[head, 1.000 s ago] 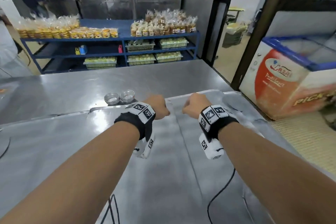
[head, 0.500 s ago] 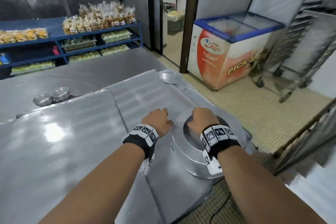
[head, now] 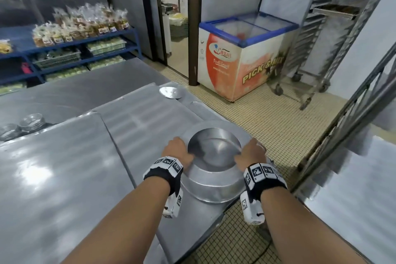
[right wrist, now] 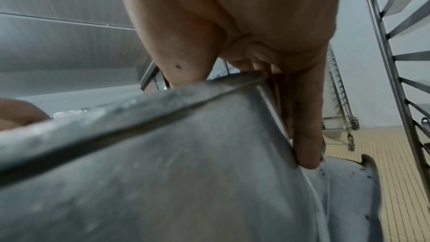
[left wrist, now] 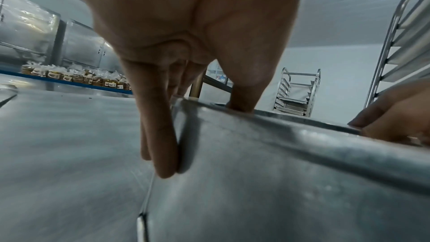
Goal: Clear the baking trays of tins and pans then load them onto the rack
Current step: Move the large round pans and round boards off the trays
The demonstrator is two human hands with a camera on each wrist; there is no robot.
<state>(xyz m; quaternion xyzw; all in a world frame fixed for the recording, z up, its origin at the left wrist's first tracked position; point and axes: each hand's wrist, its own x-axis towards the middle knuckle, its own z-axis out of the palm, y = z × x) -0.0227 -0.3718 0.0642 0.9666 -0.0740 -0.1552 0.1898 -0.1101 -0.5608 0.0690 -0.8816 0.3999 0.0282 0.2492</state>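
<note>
A deep round metal pan (head: 214, 150) stands on the right-hand baking tray (head: 139, 118), at the table's near right corner. A wider metal ring shows around it, as of a larger pan beneath. My left hand (head: 177, 152) grips its left rim, my right hand (head: 249, 152) its right rim. In the left wrist view the left hand (left wrist: 202, 135) has its thumb over the pan (left wrist: 279, 172) edge and its fingers down the outer wall. The right hand (right wrist: 246, 115) holds the pan (right wrist: 186, 163) the same way.
A second baking tray (head: 53, 167) lies to the left, with small tins (head: 32, 121) behind it. A flat round disc (head: 170, 92) sits at the far corner. A tray rack (head: 364, 100) stands close on the right, another rack (head: 334, 34) beside the chest freezer (head: 246, 58).
The view has swung right. Both hands moved from fists over the tray to the round pan, then spread apart to grip opposite sides of its rim.
</note>
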